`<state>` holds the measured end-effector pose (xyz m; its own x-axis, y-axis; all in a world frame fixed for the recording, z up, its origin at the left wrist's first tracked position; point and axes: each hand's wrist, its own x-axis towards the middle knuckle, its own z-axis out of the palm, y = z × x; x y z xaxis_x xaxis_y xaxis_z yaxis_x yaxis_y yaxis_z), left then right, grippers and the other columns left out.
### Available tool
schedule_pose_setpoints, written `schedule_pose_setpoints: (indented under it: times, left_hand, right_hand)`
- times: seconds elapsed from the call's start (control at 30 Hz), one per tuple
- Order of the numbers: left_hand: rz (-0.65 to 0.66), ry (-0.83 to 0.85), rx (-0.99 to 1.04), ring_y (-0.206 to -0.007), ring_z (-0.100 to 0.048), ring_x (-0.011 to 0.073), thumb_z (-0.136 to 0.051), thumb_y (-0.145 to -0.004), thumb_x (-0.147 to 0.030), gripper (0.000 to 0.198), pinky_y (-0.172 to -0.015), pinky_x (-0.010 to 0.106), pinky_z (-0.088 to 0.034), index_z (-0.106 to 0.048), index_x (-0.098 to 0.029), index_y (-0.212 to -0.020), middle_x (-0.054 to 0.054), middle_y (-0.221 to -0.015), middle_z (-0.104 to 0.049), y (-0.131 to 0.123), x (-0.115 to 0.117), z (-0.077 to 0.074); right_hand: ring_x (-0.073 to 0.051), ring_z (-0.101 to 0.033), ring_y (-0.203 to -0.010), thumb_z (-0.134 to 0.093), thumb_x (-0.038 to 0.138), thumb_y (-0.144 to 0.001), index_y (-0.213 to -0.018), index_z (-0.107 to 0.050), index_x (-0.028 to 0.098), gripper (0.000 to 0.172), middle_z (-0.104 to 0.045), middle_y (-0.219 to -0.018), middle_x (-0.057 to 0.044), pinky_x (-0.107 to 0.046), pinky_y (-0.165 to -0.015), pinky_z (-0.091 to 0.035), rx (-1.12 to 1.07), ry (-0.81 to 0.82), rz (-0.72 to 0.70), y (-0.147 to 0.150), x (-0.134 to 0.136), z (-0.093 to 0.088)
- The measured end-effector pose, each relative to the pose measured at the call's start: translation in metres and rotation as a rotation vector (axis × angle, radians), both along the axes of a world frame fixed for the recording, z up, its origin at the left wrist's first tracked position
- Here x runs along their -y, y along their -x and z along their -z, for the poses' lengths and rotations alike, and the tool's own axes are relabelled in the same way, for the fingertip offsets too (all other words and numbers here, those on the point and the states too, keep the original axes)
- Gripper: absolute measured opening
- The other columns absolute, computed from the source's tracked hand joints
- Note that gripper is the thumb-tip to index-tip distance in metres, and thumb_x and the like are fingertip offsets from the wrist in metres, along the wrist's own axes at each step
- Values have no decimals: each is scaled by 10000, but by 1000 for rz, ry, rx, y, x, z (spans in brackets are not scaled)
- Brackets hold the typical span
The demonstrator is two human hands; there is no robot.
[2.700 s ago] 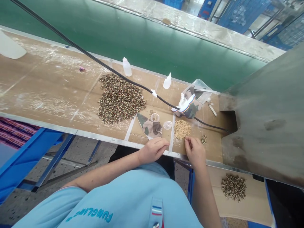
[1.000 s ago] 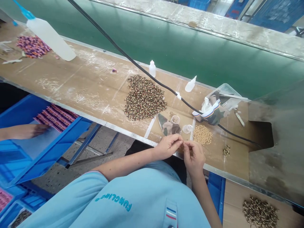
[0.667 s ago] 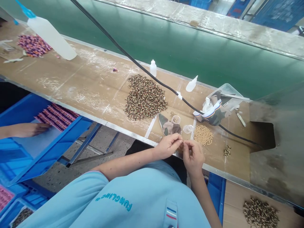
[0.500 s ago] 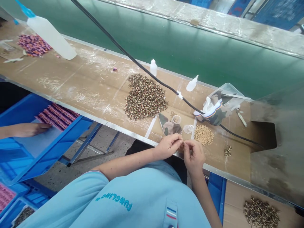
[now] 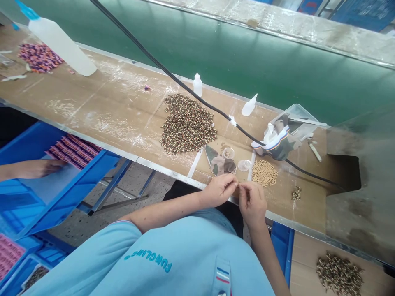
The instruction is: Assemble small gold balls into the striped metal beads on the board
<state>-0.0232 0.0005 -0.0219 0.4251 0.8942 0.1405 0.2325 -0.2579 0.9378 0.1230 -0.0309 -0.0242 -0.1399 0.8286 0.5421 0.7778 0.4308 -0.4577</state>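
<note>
My left hand and my right hand meet at the table's near edge, fingertips pinched close together. Whatever they hold is too small to make out. Just beyond my left hand lies a camouflage cloth with a small clear cup at its edge. A round clear lid rests to the right of it. Past my right hand is a pile of small tan beads. Further back to the left spreads a large heap of small brown-and-gold pieces.
A black cable crosses above the table. Small white bottles stand or lie at the back, a large bottle at far left. A camouflage bag sits right. Another person's hand reaches into a blue crate.
My hands keep almost the same pinched pose at the same place. The view has shifted slightly, so the things on the table appear a little higher and further left.
</note>
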Motion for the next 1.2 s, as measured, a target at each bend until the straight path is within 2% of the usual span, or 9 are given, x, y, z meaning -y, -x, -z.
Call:
schedule_pose_setpoints:
  times: [0.37,0.67,0.8,1.2]
  left_hand:
    - [28,-68,-36,-708,-524,129,-343,-912,-247,211,-689,241,-438,-510,-161,-815,33,-749,-564,0,0,4]
    - [27,-132,-86,-742,-539,140,-326,-925,-246,215,-710,256,-452,-501,-168,-828,45,-771,-574,-1,3,6]
    - [37,-164,-103,-764,-547,143,-318,-931,-237,219,-727,257,-455,-506,-164,-844,50,-785,-581,-1,5,7]
    - [58,-134,-104,-823,-566,156,-322,-930,-234,215,-761,278,-467,-519,-157,-896,70,-853,-610,-1,5,8]
  right_hand:
    - [-148,-550,-774,-454,206,-922,-866,-520,212,87,-590,-796,-22,-278,-672,-434,-41,82,17,0,0,1]
    - [-149,-562,-784,-465,187,-915,-877,-530,220,81,-599,-798,-18,-280,-691,-445,-36,43,14,-1,3,0]
    - [-145,-555,-785,-452,192,-921,-868,-523,218,91,-593,-799,-19,-267,-685,-436,-22,79,5,-3,4,-1]
    - [-157,-552,-768,-432,230,-925,-849,-514,215,113,-583,-794,-23,-297,-678,-432,-109,150,33,-3,4,3]
